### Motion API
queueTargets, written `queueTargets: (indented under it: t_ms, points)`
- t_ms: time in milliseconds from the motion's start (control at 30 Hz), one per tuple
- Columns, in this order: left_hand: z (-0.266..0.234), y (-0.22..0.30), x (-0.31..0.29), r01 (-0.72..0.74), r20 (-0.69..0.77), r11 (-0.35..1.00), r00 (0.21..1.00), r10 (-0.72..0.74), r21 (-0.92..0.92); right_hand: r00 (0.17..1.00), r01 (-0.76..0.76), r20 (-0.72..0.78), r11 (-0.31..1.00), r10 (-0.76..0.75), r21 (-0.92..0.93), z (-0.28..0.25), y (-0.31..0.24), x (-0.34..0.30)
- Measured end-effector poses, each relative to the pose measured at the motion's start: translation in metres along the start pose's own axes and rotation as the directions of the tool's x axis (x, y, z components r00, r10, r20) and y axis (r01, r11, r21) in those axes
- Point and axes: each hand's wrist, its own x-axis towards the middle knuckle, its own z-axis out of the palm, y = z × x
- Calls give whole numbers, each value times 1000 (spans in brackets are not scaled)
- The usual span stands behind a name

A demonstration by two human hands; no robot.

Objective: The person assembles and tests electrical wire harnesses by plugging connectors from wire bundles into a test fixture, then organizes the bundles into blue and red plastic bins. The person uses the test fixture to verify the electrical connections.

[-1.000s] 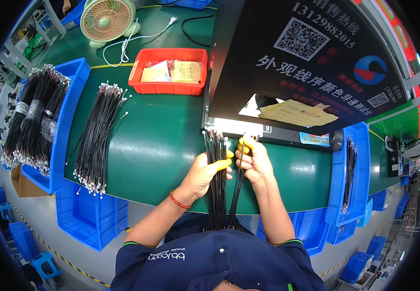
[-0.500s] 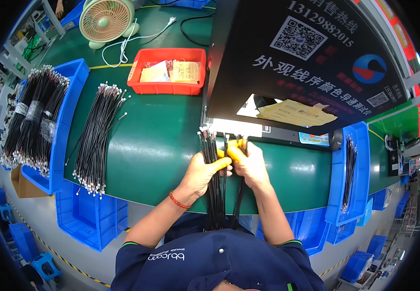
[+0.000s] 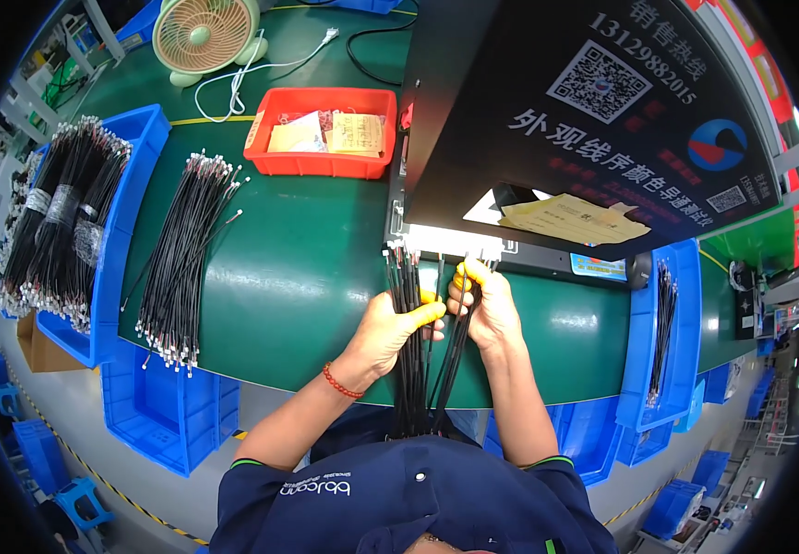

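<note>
My left hand (image 3: pixel 379 334) is closed around a bundle of thin black cables (image 3: pixel 409 374) with small white connectors at their far ends. The cables run back toward my body. A smaller group of black cables (image 3: pixel 453 355) is gripped in my right hand (image 3: pixel 495 312), just to the right. Between the two hands a single cable (image 3: pixel 440 277) stands out from the left bundle. Yellow covers sit on some thumbs and fingers of both hands. Just beyond the connector ends is the brightly lit opening of a black testing machine (image 3: pixel 510 111).
On the left of the green table (image 3: pixel 270 314) lies a pile of cables (image 3: pixel 182 258), beside a blue bin (image 3: pixel 132 240) of bundled cables. A red tray (image 3: pixel 321 166) with papers and a fan (image 3: pixel 204 37) stand farther back. At right is another blue bin (image 3: pixel 644 342) holding cables.
My right hand has moved a little to the right, away from the left, and its cables now show more plainly. My left hand keeps its grip in nearly the same place.
</note>
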Motion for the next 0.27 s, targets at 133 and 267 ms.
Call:
queueTargets:
  t_ms: [133,267]
  points:
    - [2,3,0,13,18,1000,1000,-13,9,996,36,-82,999,-37,-10,3,3,-1]
    - [-3,-3,2,0,15,1000,1000,0,25,991,-7,135,1000,8,-6,-4,-3,-5]
